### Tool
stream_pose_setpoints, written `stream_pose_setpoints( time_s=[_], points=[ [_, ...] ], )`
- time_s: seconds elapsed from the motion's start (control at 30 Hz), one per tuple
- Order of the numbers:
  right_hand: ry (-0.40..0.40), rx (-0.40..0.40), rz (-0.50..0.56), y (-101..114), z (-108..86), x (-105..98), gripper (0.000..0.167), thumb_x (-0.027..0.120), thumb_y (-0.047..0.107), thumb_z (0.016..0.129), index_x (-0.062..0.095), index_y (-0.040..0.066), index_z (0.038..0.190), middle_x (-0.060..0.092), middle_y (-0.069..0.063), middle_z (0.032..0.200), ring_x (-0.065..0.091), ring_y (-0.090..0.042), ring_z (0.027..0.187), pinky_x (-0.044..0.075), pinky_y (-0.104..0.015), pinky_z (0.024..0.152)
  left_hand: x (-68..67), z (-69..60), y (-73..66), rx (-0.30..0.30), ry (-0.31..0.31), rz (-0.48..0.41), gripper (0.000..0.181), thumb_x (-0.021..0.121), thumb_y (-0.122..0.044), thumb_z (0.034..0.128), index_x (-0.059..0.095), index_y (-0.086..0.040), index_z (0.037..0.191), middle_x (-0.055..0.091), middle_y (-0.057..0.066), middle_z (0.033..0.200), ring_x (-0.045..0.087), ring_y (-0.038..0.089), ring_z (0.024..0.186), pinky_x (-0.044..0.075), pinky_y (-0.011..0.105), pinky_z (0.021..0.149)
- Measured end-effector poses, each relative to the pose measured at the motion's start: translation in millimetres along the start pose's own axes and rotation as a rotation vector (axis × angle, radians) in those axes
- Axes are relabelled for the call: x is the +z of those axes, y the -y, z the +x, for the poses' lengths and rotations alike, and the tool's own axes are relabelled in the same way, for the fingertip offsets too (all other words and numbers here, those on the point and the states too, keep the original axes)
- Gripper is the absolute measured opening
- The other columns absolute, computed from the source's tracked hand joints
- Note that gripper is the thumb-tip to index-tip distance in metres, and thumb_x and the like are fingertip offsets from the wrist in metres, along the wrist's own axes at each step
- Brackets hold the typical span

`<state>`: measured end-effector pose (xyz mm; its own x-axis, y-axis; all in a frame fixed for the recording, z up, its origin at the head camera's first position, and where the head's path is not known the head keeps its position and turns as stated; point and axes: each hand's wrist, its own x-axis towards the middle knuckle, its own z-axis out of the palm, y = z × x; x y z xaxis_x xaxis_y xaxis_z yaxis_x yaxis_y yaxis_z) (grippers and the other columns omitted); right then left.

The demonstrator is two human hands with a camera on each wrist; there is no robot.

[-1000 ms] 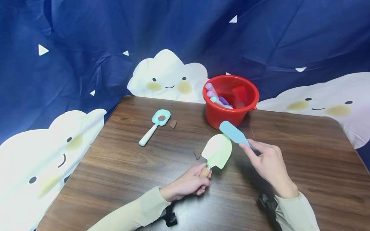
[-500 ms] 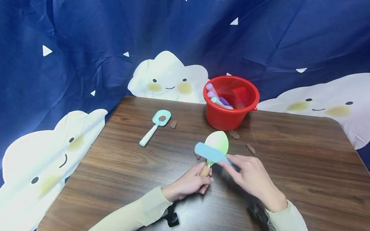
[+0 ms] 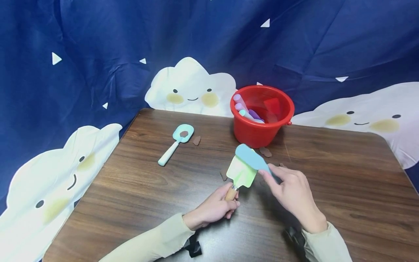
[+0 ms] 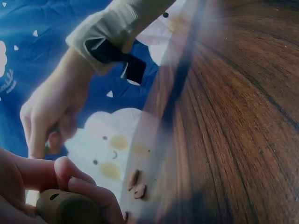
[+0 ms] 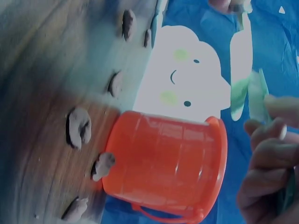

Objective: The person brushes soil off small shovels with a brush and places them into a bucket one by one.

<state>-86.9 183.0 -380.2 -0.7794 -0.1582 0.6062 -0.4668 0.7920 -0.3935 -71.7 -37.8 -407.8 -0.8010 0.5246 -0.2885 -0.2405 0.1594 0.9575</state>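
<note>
My left hand (image 3: 212, 208) grips the wooden handle (image 3: 231, 194) of a trowel, whose pale green and white blade (image 3: 240, 176) is held above the table. The butt of that handle (image 4: 70, 210) pokes out of the fingers in the left wrist view. Between thumb and fingers, my right hand (image 3: 296, 194) pinches a light-blue spatula (image 3: 251, 157) with a rounded end. It overlaps the far part of the trowel blade in the head view. In the right wrist view the spatula (image 5: 258, 98) lies alongside the trowel (image 5: 240, 60); contact is hard to tell.
A red bucket (image 3: 258, 133) with purple, mint and red items in it stands behind the hands. A mint scoop (image 3: 168, 153) lies at the left, with a brown lump (image 3: 184, 134) on its head. Several brown clay-like pieces (image 5: 78, 127) are scattered on the table.
My right hand has swept the spatula left and toward me across the trowel, then back to the blade's far part. The trowel blade has changed its tilt; the left hand has hardly moved.
</note>
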Motion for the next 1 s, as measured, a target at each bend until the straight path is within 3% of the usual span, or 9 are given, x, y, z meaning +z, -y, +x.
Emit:
stream_pose_setpoints(
  time_s=[0.1, 0.17, 0.33, 0.47, 0.57, 0.67, 0.8, 0.87, 1.0],
  points=[
    [-0.031, 0.043, -0.020, -4.8, 2.8, -2.8, 0.037, 0.081, 0.013, 0.071, 0.072, -0.005, 0.103, 0.073, -0.022, 0.092, 0.072, -0.036, 0.083, 0.056, -0.049, 0.066, 0.8, -1.2, -2.2, 0.003, 0.009, 0.003, 0.021, 0.056, 0.002, 0.0874, 0.045, 0.009, 0.103, 0.046, 0.000, 0.058, 0.043, 0.010, 0.044, 0.035, 0.019, 0.044],
    [-0.045, 0.061, -0.040, -7.2, 4.4, -4.7, 0.037, 0.080, 0.013, 0.073, 0.072, -0.005, 0.103, 0.073, -0.022, 0.090, 0.071, -0.034, 0.071, 0.055, -0.044, 0.058, 1.4, -1.6, -3.3, 0.001, 0.014, -0.005, 0.020, 0.056, 0.002, 0.0871, 0.045, 0.009, 0.103, 0.046, 0.000, 0.058, 0.043, 0.010, 0.044, 0.035, 0.019, 0.044],
    [-0.024, 0.119, -0.066, -9.5, 7.4, -8.6, 0.033, 0.078, 0.014, 0.077, 0.072, -0.004, 0.103, 0.072, -0.017, 0.076, 0.050, -0.017, 0.050, 0.039, -0.028, 0.044, 1.6, -0.5, -3.0, -0.022, 0.035, -0.052, 0.018, 0.056, 0.000, 0.0880, 0.044, 0.006, 0.101, 0.047, 0.001, 0.059, 0.044, 0.011, 0.044, 0.035, 0.019, 0.043],
    [0.037, 0.135, -0.021, -8.7, 6.3, -8.8, 0.030, 0.077, 0.016, 0.078, 0.073, 0.001, 0.104, 0.074, -0.012, 0.081, 0.057, -0.015, 0.058, 0.047, -0.023, 0.053, 1.4, 1.1, -2.6, -0.067, 0.053, -0.146, 0.018, 0.054, -0.002, 0.0880, 0.043, 0.001, 0.101, 0.047, 0.001, 0.061, 0.046, 0.010, 0.045, 0.034, 0.018, 0.040],
    [0.110, 0.102, 0.025, -7.5, 2.8, -8.3, 0.028, 0.078, 0.018, 0.078, 0.074, 0.006, 0.103, 0.075, -0.006, 0.088, 0.069, -0.017, 0.073, 0.057, -0.031, 0.071, 1.0, 2.3, -2.5, -0.087, 0.056, -0.212, 0.018, 0.053, -0.001, 0.0873, 0.042, 0.000, 0.102, 0.046, 0.002, 0.063, 0.047, 0.010, 0.046, 0.038, 0.018, 0.042],
    [0.188, 0.044, 0.051, -7.6, -1.9, -8.9, 0.028, 0.080, 0.020, 0.076, 0.075, 0.011, 0.103, 0.075, 0.001, 0.091, 0.072, -0.014, 0.082, 0.055, -0.038, 0.084, 0.2, 3.0, -3.3, -0.095, 0.054, -0.260, 0.018, 0.051, 0.000, 0.0872, 0.041, 0.001, 0.102, 0.046, 0.002, 0.066, 0.047, 0.009, 0.047, 0.043, 0.018, 0.045],
    [0.245, -0.026, 0.084, -12.2, -7.0, -10.0, 0.029, 0.082, 0.018, 0.073, 0.075, 0.013, 0.100, 0.073, 0.007, 0.088, 0.061, -0.002, 0.069, 0.053, -0.016, 0.071, -1.1, 2.6, -5.7, -0.113, 0.050, -0.297, 0.015, 0.051, 0.001, 0.0865, 0.042, -0.004, 0.098, 0.045, 0.001, 0.065, 0.046, 0.009, 0.046, 0.044, 0.018, 0.045],
    [0.249, -0.049, 0.096, -15.7, -8.1, -10.3, 0.028, 0.083, 0.016, 0.071, 0.075, 0.013, 0.098, 0.073, 0.008, 0.087, 0.059, -0.001, 0.067, 0.046, -0.005, 0.073, -1.8, 2.1, -6.6, -0.124, 0.055, -0.303, 0.016, 0.052, 0.002, 0.0851, 0.043, -0.007, 0.095, 0.045, 0.000, 0.064, 0.046, 0.008, 0.045, 0.043, 0.018, 0.044],
    [0.235, -0.039, 0.101, -22.7, -6.7, -11.5, 0.030, 0.084, 0.016, 0.070, 0.076, 0.012, 0.099, 0.075, 0.004, 0.089, 0.072, -0.014, 0.083, 0.036, 0.000, 0.098, -2.6, 1.1, -7.5, -0.140, 0.085, -0.302, 0.019, 0.052, 0.003, 0.0815, 0.042, -0.010, 0.091, 0.042, -0.001, 0.060, 0.043, 0.008, 0.043, 0.040, 0.018, 0.042]
  ],
)
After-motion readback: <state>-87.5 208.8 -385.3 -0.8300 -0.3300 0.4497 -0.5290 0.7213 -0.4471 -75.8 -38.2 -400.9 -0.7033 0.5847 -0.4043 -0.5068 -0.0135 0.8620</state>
